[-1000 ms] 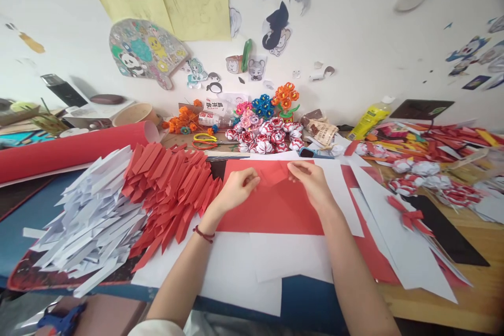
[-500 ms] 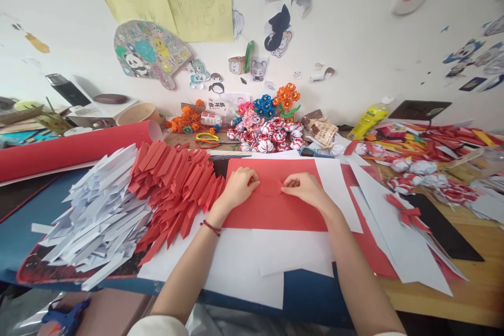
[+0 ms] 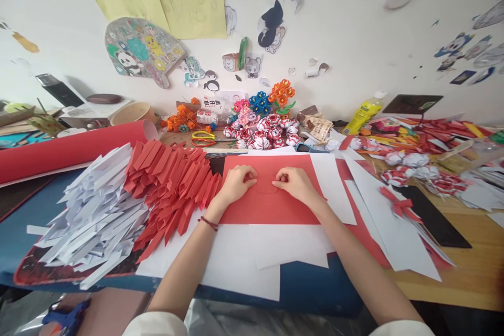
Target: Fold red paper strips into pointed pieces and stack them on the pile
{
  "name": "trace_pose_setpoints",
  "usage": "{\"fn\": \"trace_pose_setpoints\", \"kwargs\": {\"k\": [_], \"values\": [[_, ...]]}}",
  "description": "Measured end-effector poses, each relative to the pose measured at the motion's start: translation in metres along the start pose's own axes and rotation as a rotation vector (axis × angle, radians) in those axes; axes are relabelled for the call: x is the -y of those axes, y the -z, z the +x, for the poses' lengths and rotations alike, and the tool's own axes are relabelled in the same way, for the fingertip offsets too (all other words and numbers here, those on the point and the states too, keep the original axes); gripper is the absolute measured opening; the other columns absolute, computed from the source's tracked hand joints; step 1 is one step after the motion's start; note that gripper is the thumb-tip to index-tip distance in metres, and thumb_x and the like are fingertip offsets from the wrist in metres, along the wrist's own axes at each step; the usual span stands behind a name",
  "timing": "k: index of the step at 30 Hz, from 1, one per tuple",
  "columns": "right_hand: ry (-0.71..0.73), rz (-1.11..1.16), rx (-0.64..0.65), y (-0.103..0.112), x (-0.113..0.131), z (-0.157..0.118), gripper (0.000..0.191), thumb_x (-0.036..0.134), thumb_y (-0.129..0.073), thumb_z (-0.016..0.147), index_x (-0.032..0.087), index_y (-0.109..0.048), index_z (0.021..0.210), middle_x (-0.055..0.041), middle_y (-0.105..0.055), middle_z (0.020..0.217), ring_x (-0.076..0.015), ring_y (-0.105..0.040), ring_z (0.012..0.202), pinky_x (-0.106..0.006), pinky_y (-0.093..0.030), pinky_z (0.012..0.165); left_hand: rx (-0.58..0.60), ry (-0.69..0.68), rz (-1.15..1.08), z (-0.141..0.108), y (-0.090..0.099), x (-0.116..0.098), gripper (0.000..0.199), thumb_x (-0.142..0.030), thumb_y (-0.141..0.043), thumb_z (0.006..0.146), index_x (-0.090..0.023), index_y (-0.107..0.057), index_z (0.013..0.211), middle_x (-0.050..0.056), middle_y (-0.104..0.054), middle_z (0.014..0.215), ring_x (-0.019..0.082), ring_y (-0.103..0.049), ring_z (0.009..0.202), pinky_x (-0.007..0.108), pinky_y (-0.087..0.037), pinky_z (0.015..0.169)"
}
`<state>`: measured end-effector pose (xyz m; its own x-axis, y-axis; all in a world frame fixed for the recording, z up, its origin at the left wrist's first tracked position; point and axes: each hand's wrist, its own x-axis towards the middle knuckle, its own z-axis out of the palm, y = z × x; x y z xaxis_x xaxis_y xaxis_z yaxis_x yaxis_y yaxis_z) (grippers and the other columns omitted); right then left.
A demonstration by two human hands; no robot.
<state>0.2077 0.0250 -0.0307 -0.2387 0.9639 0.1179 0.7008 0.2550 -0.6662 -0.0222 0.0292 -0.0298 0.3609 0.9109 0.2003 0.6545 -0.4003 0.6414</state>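
Between my two hands is a small piece of red paper, hard to tell apart from the larger red sheet beneath it. My left hand pinches its left edge with thumb and finger. At the right edge, my right hand pinches it in the same way. The red sheet lies on white paper. Left of my left hand lies a pile of folded red paper strips, and beyond that a heap of folded white strips.
A red paper roll lies at the left. Red-and-white paper flowers, yellow-handled scissors and a yellow bottle stand or lie along the wall. White sheets and a black slab are at the right. A blue glue gun is low left.
My right hand has come slightly closer to my left, still pinching the small red paper. The whole view has shifted a little.
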Motion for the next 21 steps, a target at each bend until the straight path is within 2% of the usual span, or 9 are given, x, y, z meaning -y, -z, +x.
{"fn": "trace_pose_setpoints", "kwargs": {"k": [7,14,21], "values": [[0.071,0.065,-0.050,0.002,0.003,-0.001,0.017,0.025,-0.071,0.071,0.023,-0.072,0.088,-0.0014,-0.068,0.081,-0.0162,-0.058,0.069,-0.029,-0.041,0.065,-0.034,-0.043,-0.038,0.000,-0.004,-0.001,0.020,-0.010,-0.065,0.073,-0.019,-0.067,0.091,0.003,-0.069,0.087,0.016,-0.060,0.076,0.027,-0.046,0.073],[0.125,0.105,-0.117,0.001,0.004,-0.009,0.009,0.015,-0.065,0.074,0.021,-0.069,0.080,-0.0014,-0.068,0.082,-0.0157,-0.055,0.067,-0.029,-0.042,0.064,-0.062,-0.045,0.030,-0.002,-0.006,-0.011,0.016,-0.007,-0.063,0.072,-0.019,-0.064,0.082,0.003,-0.066,0.080,0.016,-0.059,0.075,0.027,-0.045,0.069],[0.232,-0.029,-0.162,-0.008,0.003,-0.013,0.023,0.006,-0.063,0.079,0.022,-0.069,0.095,-0.0020,-0.066,0.084,-0.0192,-0.057,0.081,-0.030,-0.044,0.072,-0.069,-0.116,0.122,-0.004,-0.006,-0.018,0.024,-0.004,-0.057,0.077,-0.020,-0.066,0.091,0.002,-0.069,0.090,0.018,-0.059,0.086,0.029,-0.045,0.078]]}}
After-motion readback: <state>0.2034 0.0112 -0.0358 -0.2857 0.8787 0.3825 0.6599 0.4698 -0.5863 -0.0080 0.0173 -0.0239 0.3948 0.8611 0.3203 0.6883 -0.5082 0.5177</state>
